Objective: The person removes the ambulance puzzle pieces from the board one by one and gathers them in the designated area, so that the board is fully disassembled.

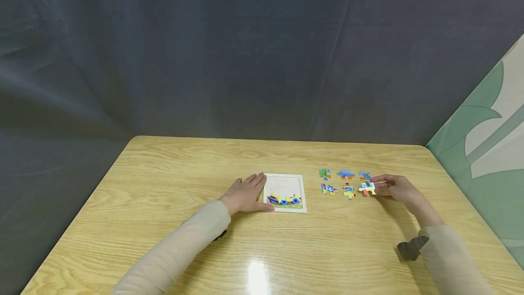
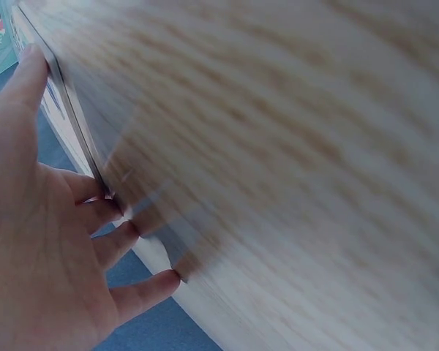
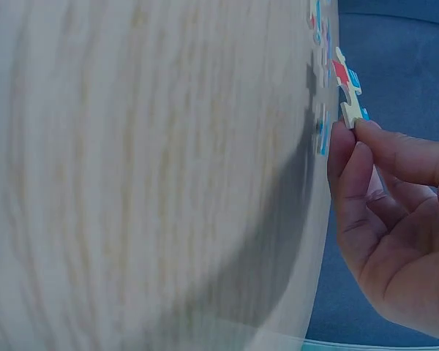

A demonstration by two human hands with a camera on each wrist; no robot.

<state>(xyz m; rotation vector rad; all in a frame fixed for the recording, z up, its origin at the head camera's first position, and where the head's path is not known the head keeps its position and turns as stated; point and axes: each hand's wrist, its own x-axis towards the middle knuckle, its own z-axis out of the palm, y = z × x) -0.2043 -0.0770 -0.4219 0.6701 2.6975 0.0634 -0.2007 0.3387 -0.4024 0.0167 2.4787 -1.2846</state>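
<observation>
Pale sleeves (image 1: 176, 249) slant toward the counter's (image 1: 184, 158) far edge; left hand (image 1: 245, 195), fingers extended, likely steadies the tray (image 1: 284, 183); right hand (image 1: 396, 189) pinches a puzzle piece (image 1: 368, 186) between fingers.

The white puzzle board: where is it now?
In the head view, the white puzzle board lies on the table, with the left hand touching its left edge and the loose pieces to its right.

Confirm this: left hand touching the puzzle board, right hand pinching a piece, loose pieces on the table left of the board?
No: the loose pieces lie to the right of the puzzle board, as the head view shows. The rest holds: left hand touching the board, right hand pinching a piece.
</observation>
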